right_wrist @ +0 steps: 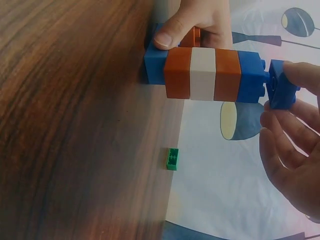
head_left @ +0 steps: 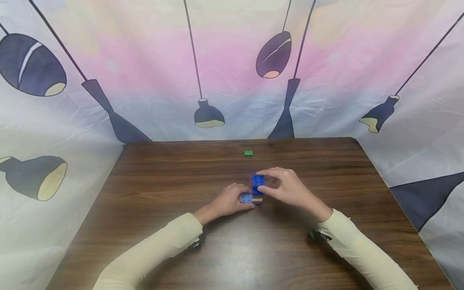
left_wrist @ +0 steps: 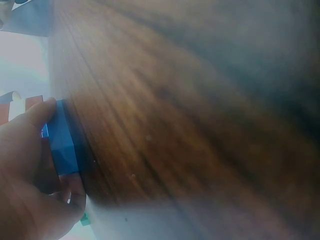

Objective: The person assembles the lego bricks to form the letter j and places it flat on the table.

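Observation:
A tower of toy building bricks point(right_wrist: 202, 74) stands on the table, its bricks running blue, orange, white, orange and blue from the bottom up. My left hand point(head_left: 232, 200) grips the tower low down, with the thumb on the lighter blue bottom brick point(left_wrist: 62, 140). Above the top, my right hand point(head_left: 288, 186) pinches a blue brick point(right_wrist: 281, 85) between thumb and fingers. A narrow gap shows between that brick and the studs of the tower's top brick. Behind the left thumb, part of another orange brick point(right_wrist: 191, 37) shows in the right wrist view.
A small green brick point(head_left: 248, 153) lies near the far edge of the brown wooden table point(head_left: 174, 173). Behind and beside the table hangs a cloth point(head_left: 235, 80) printed with lamps.

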### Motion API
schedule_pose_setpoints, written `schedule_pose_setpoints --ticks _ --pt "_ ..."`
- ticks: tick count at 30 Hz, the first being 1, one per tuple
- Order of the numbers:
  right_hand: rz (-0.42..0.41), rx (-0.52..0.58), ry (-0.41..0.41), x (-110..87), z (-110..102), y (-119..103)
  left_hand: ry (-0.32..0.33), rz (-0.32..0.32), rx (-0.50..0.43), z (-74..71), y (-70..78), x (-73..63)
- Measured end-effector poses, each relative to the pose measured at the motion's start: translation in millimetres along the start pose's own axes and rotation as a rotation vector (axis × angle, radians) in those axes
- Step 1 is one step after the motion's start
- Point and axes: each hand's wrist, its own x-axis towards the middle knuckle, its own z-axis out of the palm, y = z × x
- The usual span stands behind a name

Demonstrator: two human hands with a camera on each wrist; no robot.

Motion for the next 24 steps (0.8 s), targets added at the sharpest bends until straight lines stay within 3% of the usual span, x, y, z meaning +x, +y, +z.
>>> schedule_pose_setpoints --ticks 24 --pt "0.021 -0.023 -0.038 -5.5 3.5 -0.4 -0.006 -0.012 0.008 -1.0 1.9 0.1"
